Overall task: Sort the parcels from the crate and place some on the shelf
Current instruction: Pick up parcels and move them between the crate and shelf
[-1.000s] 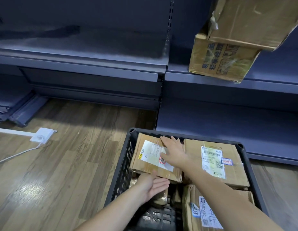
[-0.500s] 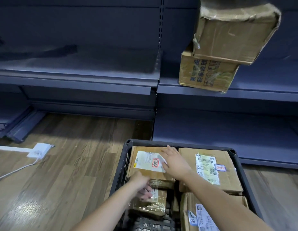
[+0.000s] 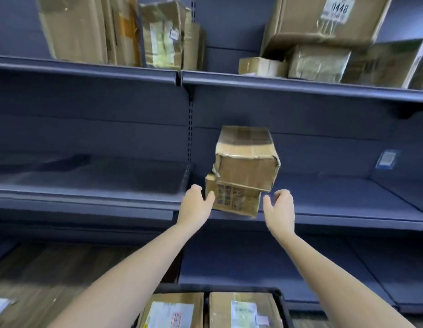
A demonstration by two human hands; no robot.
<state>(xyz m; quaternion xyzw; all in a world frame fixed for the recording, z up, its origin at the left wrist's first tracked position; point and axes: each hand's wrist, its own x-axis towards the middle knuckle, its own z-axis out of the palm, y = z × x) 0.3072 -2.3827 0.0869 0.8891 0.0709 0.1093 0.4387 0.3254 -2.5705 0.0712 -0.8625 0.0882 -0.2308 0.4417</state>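
Two brown cardboard parcels are stacked on the middle blue shelf (image 3: 348, 221): a taped upper box (image 3: 247, 159) sits skewed on a printed lower box (image 3: 234, 200). My left hand (image 3: 196, 204) is raised at the lower box's left side, fingers loosely spread and touching or nearly touching its edge. My right hand (image 3: 280, 207) hangs just right of the box, fingers loosely curled, holding nothing. At the bottom edge the black crate (image 3: 280, 301) holds two labelled parcels, one on the left (image 3: 175, 311) and one on the right (image 3: 243, 311).
The top shelf (image 3: 300, 87) carries several cardboard boxes, including a large one labelled 0448 (image 3: 329, 17) and flattened cartons (image 3: 82, 27) at left. The middle shelf's left bay (image 3: 87, 181) is bare. Wooden floor (image 3: 52, 280) lies at lower left.
Both hands left the parcel in the crate and rose to either side of the stacked boxes on the middle shelf. The view tilted up, showing the top shelf.
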